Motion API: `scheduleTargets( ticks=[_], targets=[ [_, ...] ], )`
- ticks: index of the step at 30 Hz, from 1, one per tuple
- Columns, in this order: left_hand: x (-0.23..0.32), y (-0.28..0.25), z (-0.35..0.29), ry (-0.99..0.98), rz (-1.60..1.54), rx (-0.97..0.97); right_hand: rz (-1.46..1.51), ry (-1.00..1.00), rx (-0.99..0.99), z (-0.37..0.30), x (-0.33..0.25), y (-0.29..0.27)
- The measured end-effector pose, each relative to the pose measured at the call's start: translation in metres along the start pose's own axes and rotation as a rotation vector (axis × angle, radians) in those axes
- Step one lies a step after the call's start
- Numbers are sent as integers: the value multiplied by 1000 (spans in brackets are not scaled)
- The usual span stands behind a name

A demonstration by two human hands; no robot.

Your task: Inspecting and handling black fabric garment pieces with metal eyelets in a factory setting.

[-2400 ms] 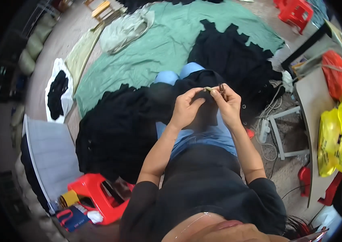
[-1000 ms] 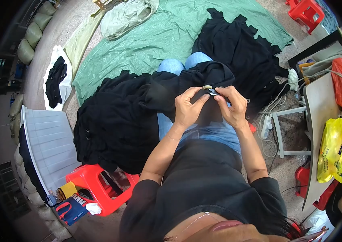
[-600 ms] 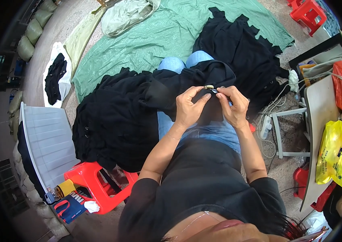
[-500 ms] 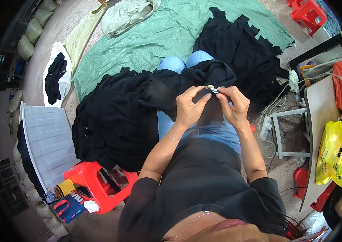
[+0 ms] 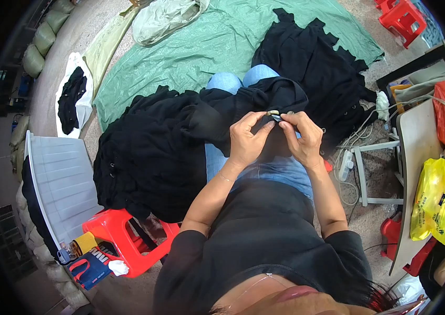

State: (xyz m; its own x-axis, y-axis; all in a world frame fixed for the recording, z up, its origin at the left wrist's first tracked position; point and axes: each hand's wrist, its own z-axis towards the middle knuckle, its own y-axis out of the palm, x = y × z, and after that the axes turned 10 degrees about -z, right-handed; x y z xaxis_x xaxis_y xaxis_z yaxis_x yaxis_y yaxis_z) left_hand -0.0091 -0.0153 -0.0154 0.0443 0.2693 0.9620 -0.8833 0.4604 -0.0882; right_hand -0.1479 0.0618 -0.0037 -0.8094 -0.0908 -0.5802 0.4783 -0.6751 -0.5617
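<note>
Above my lap, my left hand (image 5: 247, 137) pinches the edge of a black knit garment (image 5: 280, 94) between thumb and fingers. Facing it, my right hand (image 5: 305, 137) is closed in a pinch at the same edge. A small tan and whitish piece (image 5: 273, 113) shows between the two sets of fingertips; it is too small to name, and I cannot tell what exactly the right fingers grip. The garment lies across my thighs and runs into a big heap of black knitwear (image 5: 143, 152) on my left.
More black garments (image 5: 306, 58) lie on a green tarp (image 5: 180, 68) ahead. A red stool (image 5: 138, 262) with a yellow spool and a blue bag, and a grey plastic bin (image 5: 59, 184), stand left. On the right are a table (image 5: 417, 136), loose cables, a power strip (image 5: 346, 165) and a yellow bag (image 5: 438, 202).
My right fingertips have shifted very slightly at the garment's edge, and less of the whitish piece shows. My left hand and the garment stay in place.
</note>
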Motion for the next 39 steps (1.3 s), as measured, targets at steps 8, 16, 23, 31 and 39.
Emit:
scheduleTargets(
  ticks=[8,16,23,31,39],
  targets=[
    [-2,-1,-1,-18,4,3,1052,776,72,-13,11,5],
    [1,-2,3,-127,-173,-68,515,478,-188,2,16,13],
    [3,-23,2,-516,-608,-245,569,613,74,37,45,13],
    [4,-16,9,-607,-697,-189,334,553,5,32,58,20],
    [7,-4,6,-619,-836,-53,-40,360,108,12,-1,-10]
  ],
)
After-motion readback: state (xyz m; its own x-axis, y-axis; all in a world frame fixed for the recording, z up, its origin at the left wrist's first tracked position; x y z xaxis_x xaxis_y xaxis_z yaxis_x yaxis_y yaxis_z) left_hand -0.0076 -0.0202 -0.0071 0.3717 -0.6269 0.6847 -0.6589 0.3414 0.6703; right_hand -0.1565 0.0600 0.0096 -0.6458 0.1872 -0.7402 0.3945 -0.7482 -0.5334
